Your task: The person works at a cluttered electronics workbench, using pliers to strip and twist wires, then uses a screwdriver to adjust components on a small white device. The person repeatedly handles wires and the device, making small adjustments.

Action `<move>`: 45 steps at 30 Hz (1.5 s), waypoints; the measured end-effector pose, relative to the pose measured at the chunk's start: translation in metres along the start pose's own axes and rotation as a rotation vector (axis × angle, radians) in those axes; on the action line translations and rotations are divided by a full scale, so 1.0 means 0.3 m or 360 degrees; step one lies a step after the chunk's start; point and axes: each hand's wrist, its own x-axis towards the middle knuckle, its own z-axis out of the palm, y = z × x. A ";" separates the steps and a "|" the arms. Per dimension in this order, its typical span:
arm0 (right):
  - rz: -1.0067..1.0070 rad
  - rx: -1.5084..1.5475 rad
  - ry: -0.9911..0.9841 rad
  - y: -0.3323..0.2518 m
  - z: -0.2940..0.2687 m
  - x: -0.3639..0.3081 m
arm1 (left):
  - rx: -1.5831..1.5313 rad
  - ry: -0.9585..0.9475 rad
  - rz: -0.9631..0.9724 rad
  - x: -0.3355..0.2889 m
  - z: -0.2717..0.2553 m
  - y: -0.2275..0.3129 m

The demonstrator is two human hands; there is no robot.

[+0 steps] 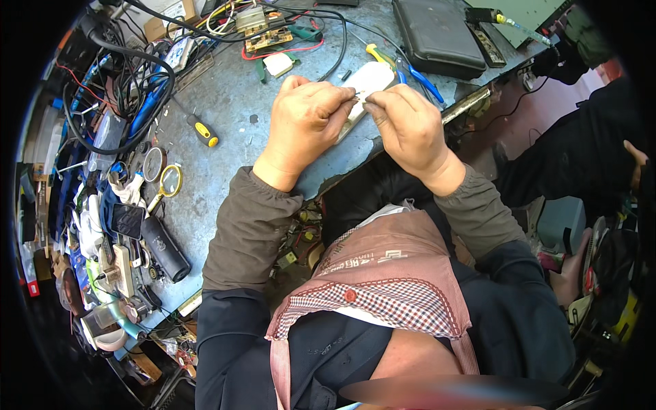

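Over the near edge of the workbench, my left hand (305, 117) is closed in a pinch. A tiny dark bit shows at its fingertips, too small to name. Facing it just to the right, my right hand (412, 128) also has thumb and fingers pinched together; what they hold, if anything, cannot be made out. Below and between the two hands lies a long white casing (374, 76) with rounded ends, partly covered by the fingers. Close beyond it are pliers with yellow handles (380, 55) and a tool with blue handles (425, 83).
A yellow-and-black screwdriver (203, 131) lies left on the blue bench (236, 113). A circuit board (265, 35) with wires and a black case (437, 37) sit at the back. Cables, a magnifying glass (171, 180) and a black cylinder (165, 249) crowd the left. Another person's dark-clothed leg (567, 147) is at right.
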 end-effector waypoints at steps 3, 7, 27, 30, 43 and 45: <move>0.1029 0.0697 -0.0216 -0.047 0.014 -0.025 | 0.0111 -0.0041 0.0041 -0.001 -0.002 -0.002; 0.0979 0.0802 -0.0121 -0.032 0.023 -0.050 | 0.0056 -0.0009 -0.0012 -0.007 0.004 -0.009; 0.1493 0.1371 0.0093 -0.044 0.070 -0.032 | 0.0133 0.0012 0.0010 -0.002 0.017 0.004; 0.0765 0.0672 0.0293 -0.034 0.071 -0.018 | 0.0102 0.0034 -0.0025 -0.006 0.012 -0.001; 0.0057 0.0347 0.0062 0.054 0.057 0.015 | 0.0018 -0.0023 -0.0097 -0.017 0.023 -0.013; 0.0167 0.0220 0.0110 0.028 0.066 0.013 | 0.0028 -0.0020 -0.0086 -0.014 0.028 -0.008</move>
